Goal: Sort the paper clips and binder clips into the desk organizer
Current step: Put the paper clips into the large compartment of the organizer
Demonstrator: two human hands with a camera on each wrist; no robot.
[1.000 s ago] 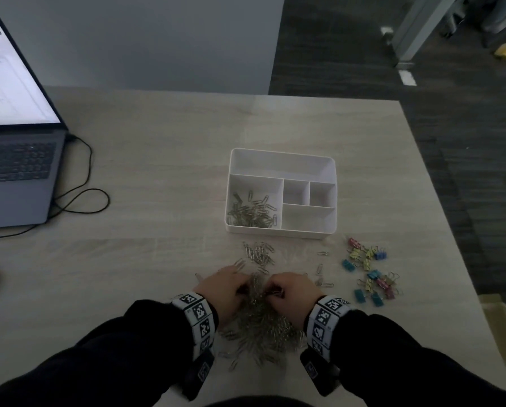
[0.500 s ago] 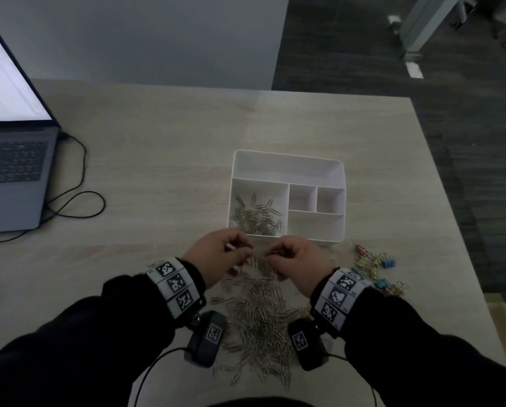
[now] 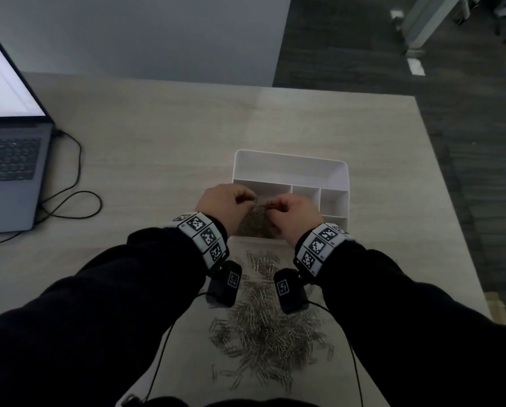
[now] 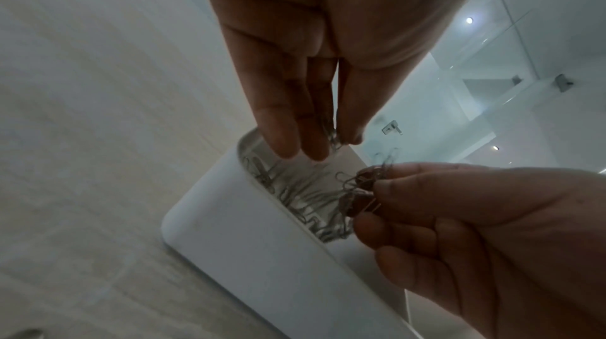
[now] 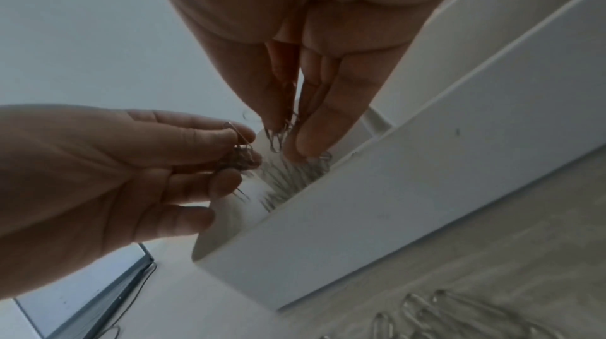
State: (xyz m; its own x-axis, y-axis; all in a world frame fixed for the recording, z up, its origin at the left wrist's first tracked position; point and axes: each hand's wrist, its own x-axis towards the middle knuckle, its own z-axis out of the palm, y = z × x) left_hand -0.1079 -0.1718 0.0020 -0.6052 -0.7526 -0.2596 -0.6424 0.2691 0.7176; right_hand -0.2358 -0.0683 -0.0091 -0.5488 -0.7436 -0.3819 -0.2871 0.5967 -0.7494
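The white desk organizer stands mid-table. Its front-left compartment holds a heap of silver paper clips. Both hands hover over that compartment. My left hand pinches a small bunch of paper clips between thumb and fingers. My right hand pinches another bunch the same way, close beside the left. A large loose pile of paper clips lies on the table between my forearms. My right arm hides the binder clips.
An open laptop sits at the far left, with a black cable looping beside it. The table's right edge drops to dark floor. The organizer's other compartments look bare.
Both hands have lifted off the loose pile and moved forward over the organizer's front-left compartment, each carrying a pinch of paper clips.
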